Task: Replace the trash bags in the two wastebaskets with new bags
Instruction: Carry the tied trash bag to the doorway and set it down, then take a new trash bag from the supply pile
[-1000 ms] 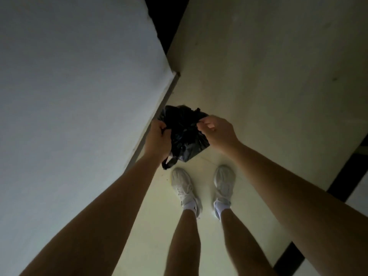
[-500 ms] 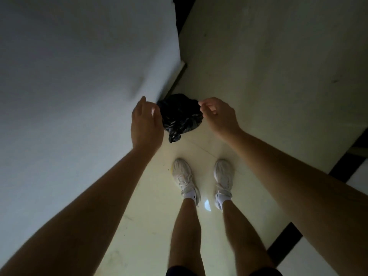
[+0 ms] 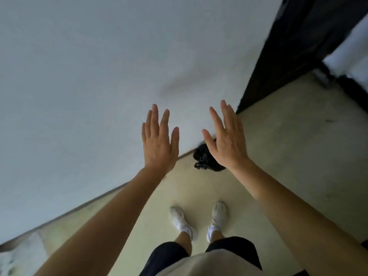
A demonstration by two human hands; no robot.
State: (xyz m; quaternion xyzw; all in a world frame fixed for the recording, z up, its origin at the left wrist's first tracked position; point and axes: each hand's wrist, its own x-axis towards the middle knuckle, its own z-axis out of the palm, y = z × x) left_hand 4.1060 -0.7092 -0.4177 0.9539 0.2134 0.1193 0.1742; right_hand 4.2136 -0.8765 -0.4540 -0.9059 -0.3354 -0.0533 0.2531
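— Hands are hovering up front: left hand (image 3: 159, 144) and right hand (image 3: 227, 142) are both spreading straight fingers and gripping nothing.
— And the trash bag (image 3: 203, 158)?
— It's lying on the pale floor (image 3: 278, 156), just beside the foot of the white wall (image 3: 99, 76), and is partly hiding behind the right hand. It's looking black, glossy and crumpled into a tight bundle, with a twisted tail poking out.

The right hand (image 3: 229, 144) hides part of the black trash bag (image 3: 203, 158), and a blurred pale shape (image 3: 12, 257) is cut off at the lower-left corner.
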